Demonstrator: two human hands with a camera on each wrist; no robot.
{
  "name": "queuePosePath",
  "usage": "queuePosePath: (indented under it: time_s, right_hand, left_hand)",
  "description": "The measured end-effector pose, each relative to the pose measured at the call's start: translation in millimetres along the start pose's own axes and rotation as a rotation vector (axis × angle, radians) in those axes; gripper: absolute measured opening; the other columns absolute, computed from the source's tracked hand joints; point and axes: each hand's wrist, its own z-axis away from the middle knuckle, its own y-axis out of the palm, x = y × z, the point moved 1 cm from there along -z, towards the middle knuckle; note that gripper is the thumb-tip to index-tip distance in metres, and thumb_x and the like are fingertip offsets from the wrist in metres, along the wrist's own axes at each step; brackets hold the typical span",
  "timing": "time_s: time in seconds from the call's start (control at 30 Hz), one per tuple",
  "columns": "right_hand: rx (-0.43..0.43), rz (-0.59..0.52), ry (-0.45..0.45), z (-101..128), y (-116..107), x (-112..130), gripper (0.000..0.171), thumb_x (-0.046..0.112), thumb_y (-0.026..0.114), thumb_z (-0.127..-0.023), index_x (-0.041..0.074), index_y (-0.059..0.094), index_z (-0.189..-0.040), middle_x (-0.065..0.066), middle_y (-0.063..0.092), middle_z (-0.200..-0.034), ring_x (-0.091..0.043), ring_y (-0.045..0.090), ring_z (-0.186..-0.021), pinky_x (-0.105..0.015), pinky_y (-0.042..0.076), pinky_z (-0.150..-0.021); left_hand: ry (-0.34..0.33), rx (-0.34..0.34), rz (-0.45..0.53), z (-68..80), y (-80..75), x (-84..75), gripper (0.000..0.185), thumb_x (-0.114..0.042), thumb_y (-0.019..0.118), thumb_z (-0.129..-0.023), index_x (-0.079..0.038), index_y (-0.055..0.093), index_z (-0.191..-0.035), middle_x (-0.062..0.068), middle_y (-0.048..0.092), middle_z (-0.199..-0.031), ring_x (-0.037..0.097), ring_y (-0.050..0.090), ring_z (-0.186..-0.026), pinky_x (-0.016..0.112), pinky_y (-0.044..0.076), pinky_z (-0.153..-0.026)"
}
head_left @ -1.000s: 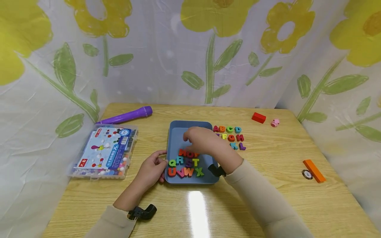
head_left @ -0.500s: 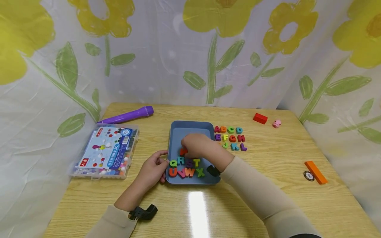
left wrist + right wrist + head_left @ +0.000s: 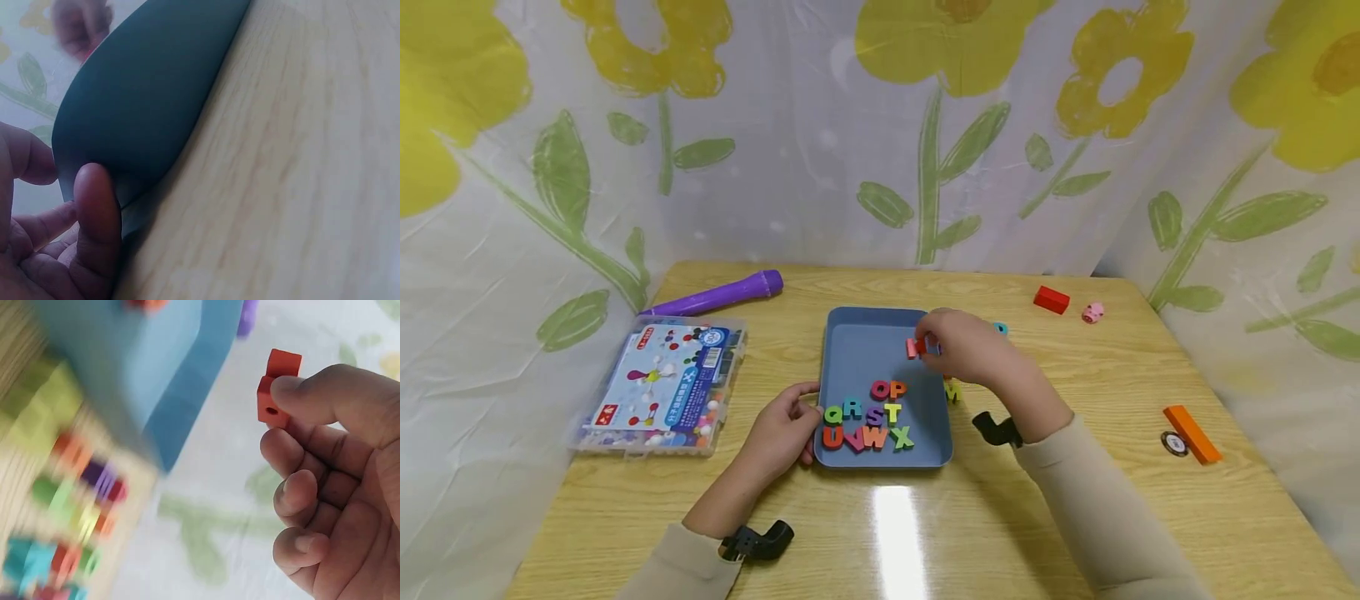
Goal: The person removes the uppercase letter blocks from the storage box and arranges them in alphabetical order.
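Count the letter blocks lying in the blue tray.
10. O and P form the top row; Q, R, S, T the middle; U, V, W, X the bottom, in the blue tray. None seem hidden.

1 tray (image 3: 850, 350), 11 letters inside, 1 red letter (image 3: 915, 347) held, 2 hands.

On the pale wooden table (image 3: 1075, 492), a purple plastic cylinder (image 3: 718, 293) lies at ten o'clock. A clear plastic box of coloured beads (image 3: 658, 387) sits at nine. A red block (image 3: 1051, 298) and small pink figure (image 3: 1092, 312) lie at two, an orange bar (image 3: 1192, 432) at three.
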Motion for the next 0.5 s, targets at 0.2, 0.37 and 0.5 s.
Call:
queuePosePath:
  time_s: [0.2, 0.37, 0.5]
  right_hand:
    - [-0.019, 0.011, 0.106, 37.4, 5.2, -43.1, 0.022, 0.009, 0.079, -0.095, 0.003, 0.075, -0.116, -0.009, 0.072, -0.103, -0.025, 0.065, -0.093, -0.045, 0.060, -0.088]
    - [0.035, -0.037, 0.183, 52.1, 24.1, -66.5, 0.019, 0.003, 0.073, -0.094, 0.003, 0.076, -0.112, -0.007, 0.072, -0.100, -0.022, 0.062, -0.087, -0.042, 0.057, -0.082]
    - [0.060, -0.052, 0.222, 55.8, 39.5, -76.1, 0.018, 0.001, 0.073, -0.095, 0.005, 0.077, -0.111, -0.006, 0.072, -0.101, -0.022, 0.061, -0.088, -0.042, 0.057, -0.085]
  left_hand:
    - [-0.008, 0.003, -0.002, -0.1, 0.8, -0.9, 0.048, -0.018, 0.061, -0.108, -0.012, 0.057, -0.155, 0.012, 0.069, -0.094, 0.019, 0.060, -0.054, 0.034, 0.056, -0.053]
    - [-0.014, 0.011, 0.004, 0.3, -0.5, -1.1, 0.048, -0.019, 0.061, -0.108, -0.012, 0.056, -0.156, 0.011, 0.069, -0.093, 0.019, 0.060, -0.054, 0.034, 0.056, -0.053]
    - [-0.012, 0.011, 0.013, 0.6, 0.2, -1.0, 0.048, -0.019, 0.061, -0.108, -0.011, 0.056, -0.156, 0.011, 0.069, -0.093, 0.019, 0.060, -0.054, 0.033, 0.056, -0.053]
